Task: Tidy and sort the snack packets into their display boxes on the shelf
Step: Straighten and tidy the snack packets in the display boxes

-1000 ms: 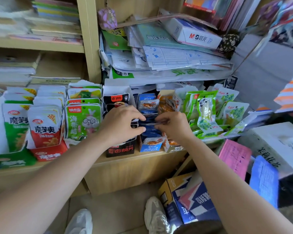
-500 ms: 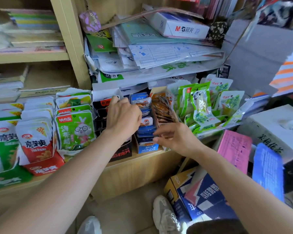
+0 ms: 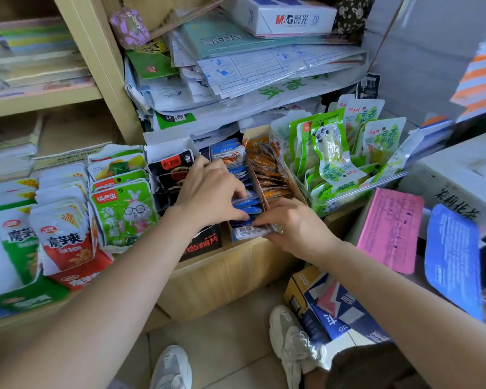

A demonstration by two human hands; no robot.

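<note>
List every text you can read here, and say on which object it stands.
"M&G晨光", "70": white box atop the papers.
"魔芋爽", "20%": red packet.
"茉莉花茶": white carton.
Print on the blue packets and paper forms: too small to read.

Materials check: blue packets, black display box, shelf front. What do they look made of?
Blue packets: thin plastic film, glossy, judging by sheen and sealed edges. Black display box: printed cardboard, fairly matte, with white folded flaps behind. Shelf front: pale board with wood grain, smooth; laminate or solid wood, cannot tell.
</note>
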